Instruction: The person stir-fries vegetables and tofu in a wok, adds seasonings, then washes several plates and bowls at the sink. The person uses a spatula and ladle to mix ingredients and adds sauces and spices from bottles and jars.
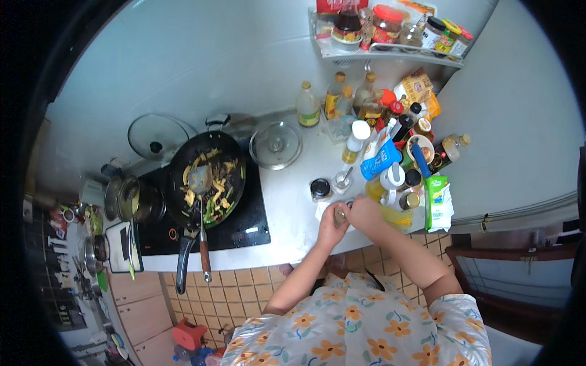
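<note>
My left hand (331,228) is wrapped around a small glass jar (339,216) near the counter's front edge. Over the top of the jar, my right hand (366,214) has its fingers closed; they hide the jar's mouth, and whether they hold a lid cannot be seen. Just behind the hands stand a square glass jar with a black lid (320,188) and an uncovered glass jar of white grains (341,182) with a spoon in it. A white paper (322,210) lies partly under my left hand.
Left, a wok (238,192) of cooked food sits on the black cooktop (254,219), a spatula (203,247) inside and handles past the edge. A glass lid (275,145) lies beside it. Right are an oil pitcher (382,183), a blue bag (381,159) and a wipes pack (437,203).
</note>
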`<state>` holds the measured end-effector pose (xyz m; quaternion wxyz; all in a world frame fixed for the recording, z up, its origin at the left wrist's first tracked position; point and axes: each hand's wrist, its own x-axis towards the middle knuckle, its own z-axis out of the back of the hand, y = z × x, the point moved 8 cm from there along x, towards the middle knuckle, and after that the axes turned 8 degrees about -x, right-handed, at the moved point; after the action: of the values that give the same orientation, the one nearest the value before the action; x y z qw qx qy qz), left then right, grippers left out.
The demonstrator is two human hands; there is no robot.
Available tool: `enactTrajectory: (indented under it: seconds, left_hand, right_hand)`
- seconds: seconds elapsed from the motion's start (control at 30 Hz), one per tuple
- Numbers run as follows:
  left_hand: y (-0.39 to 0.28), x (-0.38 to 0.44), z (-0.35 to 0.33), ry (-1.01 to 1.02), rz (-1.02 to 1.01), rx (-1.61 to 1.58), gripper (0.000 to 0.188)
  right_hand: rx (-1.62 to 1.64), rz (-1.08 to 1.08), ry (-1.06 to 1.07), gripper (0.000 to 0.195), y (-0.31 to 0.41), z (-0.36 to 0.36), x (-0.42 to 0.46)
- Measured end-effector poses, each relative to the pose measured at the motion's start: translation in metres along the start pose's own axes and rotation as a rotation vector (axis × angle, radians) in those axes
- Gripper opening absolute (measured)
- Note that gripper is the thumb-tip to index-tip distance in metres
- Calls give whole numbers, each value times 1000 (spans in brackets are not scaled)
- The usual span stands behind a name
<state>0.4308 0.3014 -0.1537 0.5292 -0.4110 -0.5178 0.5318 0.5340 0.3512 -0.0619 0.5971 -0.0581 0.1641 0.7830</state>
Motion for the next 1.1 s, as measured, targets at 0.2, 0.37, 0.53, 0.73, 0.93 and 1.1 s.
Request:
enactTrajectory:
  seconds: [0.2,0.37,0.53,0.73,0.93,1.1]
  left_hand:
    - [-5,15,-26,17,-112,64,67]
    - [-12,14,-36,35,-213,168,69]
    - [16,17,-41,32,-244,215,72]
    - [-33,2,-8,-132,-51,650,80]
    - [-84,-36,65,-335,-21,676,46]
    - [-38,-142,293,-1318,178,528,34]
  right_hand:
    - [-189,123,-106,42,-11,-2,12]
    - [-240,238,158,40,-29,-31,41]
    - [-201,118,141,58,-25,12,32]
    - [101,144,-690,31,-36,286,40]
    - [-486,-77,-1259,48,-128,490,141]
    - [-585,-148,-888,38,-169,496,223]
